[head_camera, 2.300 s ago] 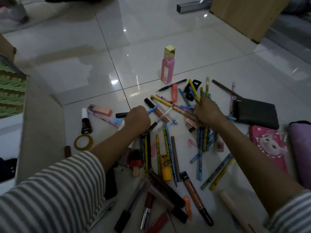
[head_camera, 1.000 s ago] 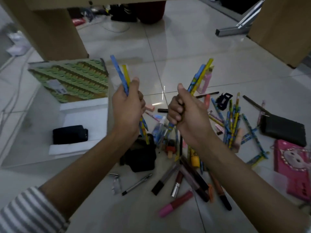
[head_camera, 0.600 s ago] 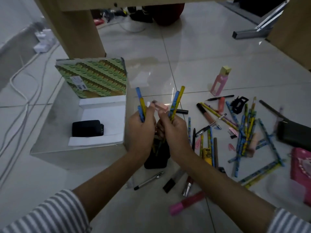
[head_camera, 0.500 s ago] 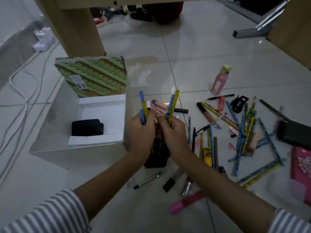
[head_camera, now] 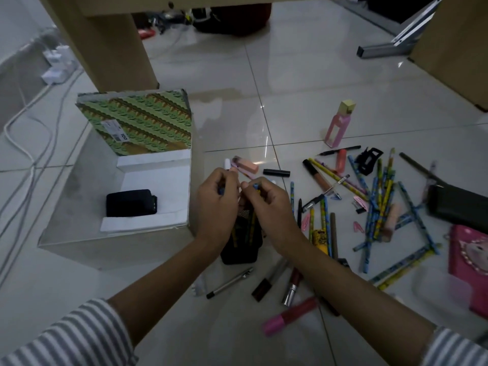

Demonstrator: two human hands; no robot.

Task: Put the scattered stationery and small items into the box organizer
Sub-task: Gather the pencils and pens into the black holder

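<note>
My left hand (head_camera: 215, 204) and my right hand (head_camera: 268, 204) are side by side above a black mesh pen cup (head_camera: 241, 247) on the floor. Each hand is closed on blue and yellow pencils (head_camera: 252, 223) whose lower ends are inside the cup; only short tips show above my fingers. The box organizer (head_camera: 118, 241) stands to the left, with a green patterned lid (head_camera: 140, 120) propped at its back and a black pouch (head_camera: 130, 203) inside. Several more pencils (head_camera: 377, 207) lie scattered on the tiles to the right.
A pink bottle (head_camera: 339, 125) stands beyond the pile. A black pouch (head_camera: 459, 207) and a pink case (head_camera: 470, 262) lie at the right edge. Pens and lipsticks (head_camera: 290, 313) lie near my forearms. A wooden table leg (head_camera: 105, 46) and white cables (head_camera: 29, 154) are at left.
Both hands have dropped lower over the mesh cup, and the pencils that stuck up above my fists have slid down into it.
</note>
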